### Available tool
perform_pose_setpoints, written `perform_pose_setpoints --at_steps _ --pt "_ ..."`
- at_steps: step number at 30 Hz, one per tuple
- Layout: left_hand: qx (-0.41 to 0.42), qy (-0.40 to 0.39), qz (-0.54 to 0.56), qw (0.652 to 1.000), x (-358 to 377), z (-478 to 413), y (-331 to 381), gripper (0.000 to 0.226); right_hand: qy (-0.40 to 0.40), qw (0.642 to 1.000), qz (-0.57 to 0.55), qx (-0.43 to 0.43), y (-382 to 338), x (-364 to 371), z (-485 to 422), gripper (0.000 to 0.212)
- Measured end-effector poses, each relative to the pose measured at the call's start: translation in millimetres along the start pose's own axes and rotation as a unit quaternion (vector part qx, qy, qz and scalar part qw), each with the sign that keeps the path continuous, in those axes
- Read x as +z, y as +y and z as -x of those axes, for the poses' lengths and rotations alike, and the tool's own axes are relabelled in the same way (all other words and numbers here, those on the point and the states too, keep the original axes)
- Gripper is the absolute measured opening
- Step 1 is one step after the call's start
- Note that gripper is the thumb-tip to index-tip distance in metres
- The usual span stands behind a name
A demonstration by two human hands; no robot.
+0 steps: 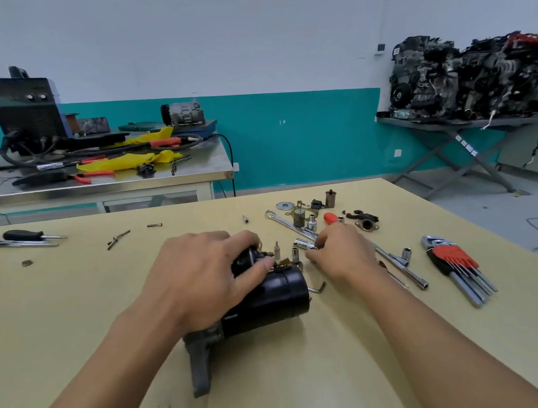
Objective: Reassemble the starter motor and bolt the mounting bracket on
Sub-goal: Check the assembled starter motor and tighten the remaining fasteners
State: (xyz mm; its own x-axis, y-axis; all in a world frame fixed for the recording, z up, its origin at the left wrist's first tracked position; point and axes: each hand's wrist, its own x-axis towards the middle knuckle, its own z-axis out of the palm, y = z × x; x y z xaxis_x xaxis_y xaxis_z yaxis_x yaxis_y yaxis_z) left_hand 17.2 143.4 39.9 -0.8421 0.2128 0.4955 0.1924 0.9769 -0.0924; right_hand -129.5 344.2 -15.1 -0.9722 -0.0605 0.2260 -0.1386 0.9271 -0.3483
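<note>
The black starter motor lies on its side on the yellow table, its grey cast mounting bracket pointing toward me. My left hand lies over the motor's far end, fingers curled round the black solenoid part. My right hand sits just right of the motor and pinches a small chrome piece between its fingertips. A red-handled tool pokes out behind that hand. Two small sockets stand upright between the hands.
Loose parts lie beyond the hands: a spanner, washer, small cylinders and a flange. A chrome extension bar and a red hex key set lie right. Screwdrivers lie far left. A steel bench stands behind.
</note>
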Motion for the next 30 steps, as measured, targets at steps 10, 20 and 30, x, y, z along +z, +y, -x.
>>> perform_pose_setpoints --at_steps 10,20,30 --pt "0.027 -0.003 -0.013 1.000 6 -4 3 0.078 -0.052 0.995 -0.061 -0.067 2 -14 2 0.021" --pt "-0.018 -0.051 0.009 0.998 -1 -3 -10 0.080 -0.264 0.955 0.022 -0.131 16 -48 12 0.044" --pt "-0.024 -0.099 -0.004 0.995 -7 5 -23 0.066 -0.159 0.976 -0.127 -0.079 9 -35 12 0.033"
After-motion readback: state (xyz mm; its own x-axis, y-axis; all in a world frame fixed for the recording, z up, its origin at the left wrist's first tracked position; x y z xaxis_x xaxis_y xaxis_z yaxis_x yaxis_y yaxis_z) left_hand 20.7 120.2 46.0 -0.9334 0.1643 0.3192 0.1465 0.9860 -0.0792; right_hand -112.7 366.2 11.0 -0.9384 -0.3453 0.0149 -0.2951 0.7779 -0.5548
